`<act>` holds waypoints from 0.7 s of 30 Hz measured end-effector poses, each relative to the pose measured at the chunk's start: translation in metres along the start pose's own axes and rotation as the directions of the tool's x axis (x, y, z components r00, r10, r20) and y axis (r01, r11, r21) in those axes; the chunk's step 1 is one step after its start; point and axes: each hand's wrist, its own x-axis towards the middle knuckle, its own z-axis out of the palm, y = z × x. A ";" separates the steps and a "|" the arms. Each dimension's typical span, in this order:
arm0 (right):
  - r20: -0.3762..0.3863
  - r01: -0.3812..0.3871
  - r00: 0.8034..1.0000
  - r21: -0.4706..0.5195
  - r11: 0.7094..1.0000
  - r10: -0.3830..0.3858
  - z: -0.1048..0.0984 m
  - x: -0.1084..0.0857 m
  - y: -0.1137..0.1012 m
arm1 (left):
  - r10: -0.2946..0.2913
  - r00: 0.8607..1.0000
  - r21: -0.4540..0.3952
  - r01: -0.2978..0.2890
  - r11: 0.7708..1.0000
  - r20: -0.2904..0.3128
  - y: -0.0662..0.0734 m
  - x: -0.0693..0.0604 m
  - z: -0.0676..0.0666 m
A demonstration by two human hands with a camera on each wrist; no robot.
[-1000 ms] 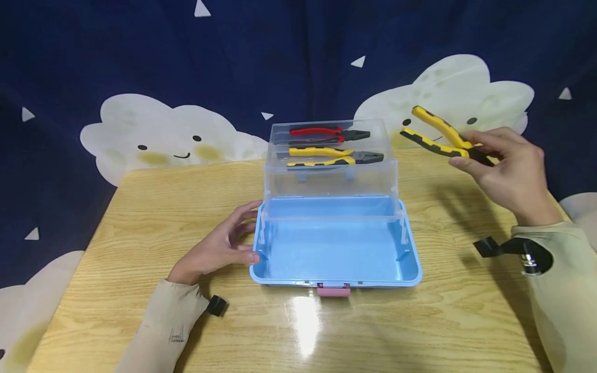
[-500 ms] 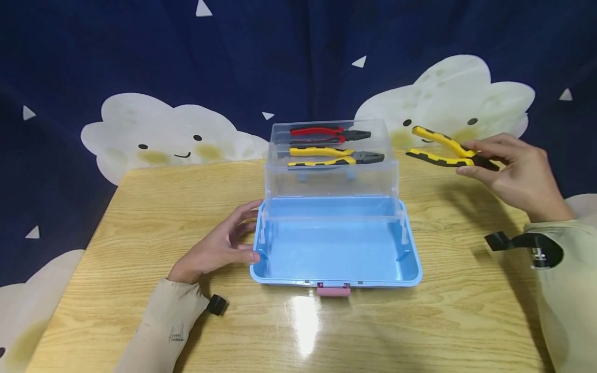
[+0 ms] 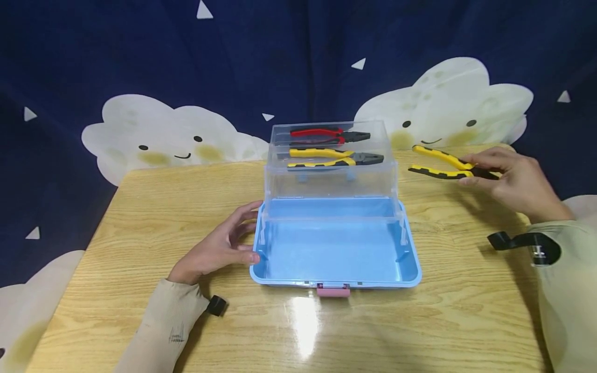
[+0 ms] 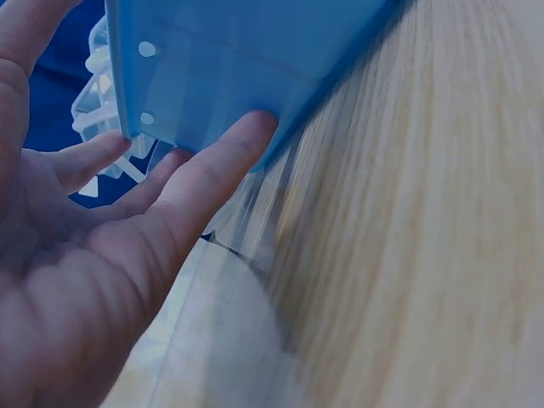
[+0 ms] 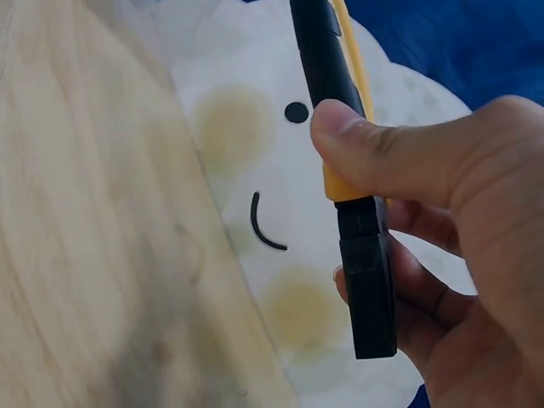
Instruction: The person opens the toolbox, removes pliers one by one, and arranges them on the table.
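Pinching yellow-and-black pliers (image 3: 459, 163) in the right hand (image 3: 520, 181), thumb on one side near the pivot and fingers on the other, handles pointing left and dark head partly hidden by the hand. Appears to hold them above the wooden table (image 3: 140, 223), judging by the shadow below, just to the right of the clear upper section (image 3: 331, 181) and not touching it. Rests the left hand (image 3: 216, 251) against the left side of the blue box (image 3: 336, 284), thumb touching near the front, fingers loose and spread, gripping nothing.

Judging from how things lie, seems part-way along, with more done than left. Counts as done the red-handled pliers (image 3: 322, 132) at the back and another yellow pair (image 3: 361, 157) in front, both lying lengthwise at the clear upper section, heads to the right. Cannot tell through the plastic exactly how deep inside they sit. Leaves the held pair as the loose one, not yet set down, and leaves the box open, pink latch (image 3: 333, 292) at the front unfastened by the look of it.
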 end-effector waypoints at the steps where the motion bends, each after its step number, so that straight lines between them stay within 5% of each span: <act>1: 0.013 0.002 1.000 -0.006 1.000 -0.002 0.001 0.000 0.001 | 0.001 1.000 0.000 -0.001 1.000 0.000 0.000 0.000 0.000; 15: 0.107 0.171 0.981 -0.091 0.981 -0.161 0.013 -0.003 0.017 | 0.006 1.000 -0.010 -0.006 1.000 0.005 0.000 0.000 0.001; 21: 0.173 0.146 0.976 -0.090 0.985 -0.129 0.017 -0.001 0.017 | 0.010 1.000 -0.021 -0.009 1.000 0.009 0.000 0.000 0.001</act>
